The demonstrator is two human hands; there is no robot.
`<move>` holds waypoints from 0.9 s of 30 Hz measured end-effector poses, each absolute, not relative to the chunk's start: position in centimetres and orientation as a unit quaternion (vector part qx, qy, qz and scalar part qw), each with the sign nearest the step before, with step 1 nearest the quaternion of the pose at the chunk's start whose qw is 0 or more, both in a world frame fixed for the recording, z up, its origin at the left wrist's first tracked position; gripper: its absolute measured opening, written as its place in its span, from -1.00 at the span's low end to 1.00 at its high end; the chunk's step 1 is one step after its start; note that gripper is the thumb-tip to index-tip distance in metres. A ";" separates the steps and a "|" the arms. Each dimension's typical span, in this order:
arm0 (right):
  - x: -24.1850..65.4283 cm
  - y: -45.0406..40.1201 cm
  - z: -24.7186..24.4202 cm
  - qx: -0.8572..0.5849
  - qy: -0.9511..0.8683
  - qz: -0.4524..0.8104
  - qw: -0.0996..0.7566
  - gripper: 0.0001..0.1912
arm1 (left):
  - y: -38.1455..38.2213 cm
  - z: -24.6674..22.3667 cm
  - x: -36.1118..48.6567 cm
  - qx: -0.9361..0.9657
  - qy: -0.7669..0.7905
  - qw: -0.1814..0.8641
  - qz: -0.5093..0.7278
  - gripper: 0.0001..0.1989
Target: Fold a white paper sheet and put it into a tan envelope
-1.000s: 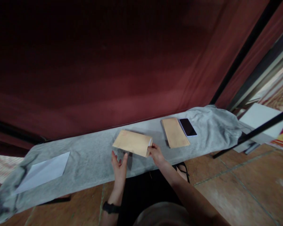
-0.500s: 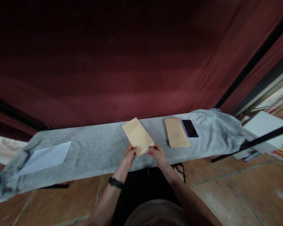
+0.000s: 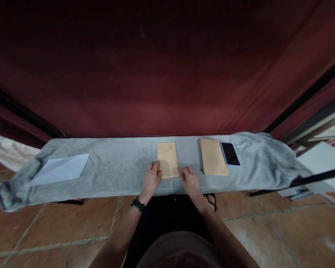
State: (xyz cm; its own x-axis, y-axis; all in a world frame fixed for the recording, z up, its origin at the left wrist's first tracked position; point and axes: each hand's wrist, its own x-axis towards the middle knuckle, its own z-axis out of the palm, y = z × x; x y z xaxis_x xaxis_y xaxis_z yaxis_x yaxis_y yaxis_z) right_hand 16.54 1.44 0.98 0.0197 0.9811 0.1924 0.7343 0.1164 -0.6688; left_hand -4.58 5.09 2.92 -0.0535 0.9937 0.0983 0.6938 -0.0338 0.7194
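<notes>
A brown paper envelope (image 3: 168, 158) lies on the grey cloth in front of me, a pale strip showing at its near end and a small reddish mark near its far end. My left hand (image 3: 151, 180) is closed on its left edge, with the thumb over the top. Just off the right edge is my right hand (image 3: 190, 182), its fingers bent and slightly apart, with nothing visible in them. To the right lies a stack of similar brown envelopes (image 3: 214, 158), beside a dark-screened phone (image 3: 230, 154).
A grey cloth (image 3: 120, 163) covers the long narrow bench. White paper sheets (image 3: 61, 169) rest at its left end. Behind the bench rises a dark red surface (image 3: 162, 93). A white board (image 3: 324, 163) and black metal bars stand at the right, above a tiled floor (image 3: 80, 227).
The envelope has gone from tilted in both hands to lying nearly straight on the cloth. My right hand has come off its near corner. The view has shifted slightly.
</notes>
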 end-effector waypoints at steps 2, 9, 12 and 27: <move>16.6 1.9 1.2 -0.579 -0.735 0.167 0.311 -0.75 | 4.3 2.8 -4.4 0.708 0.603 0.213 0.302 -0.49; 17.1 3.0 2.0 -0.509 -0.824 0.150 0.200 -0.75 | 2.8 3.1 -4.1 0.792 0.528 0.222 0.209 -0.64; 17.6 3.5 2.4 -0.487 -0.843 0.141 0.179 -0.75 | 2.9 3.5 -4.0 0.792 0.536 0.219 0.193 -0.64; 18.2 3.7 1.9 -0.470 -0.849 0.143 0.192 -0.70 | 2.8 4.0 -4.1 0.795 0.547 0.204 0.163 -0.64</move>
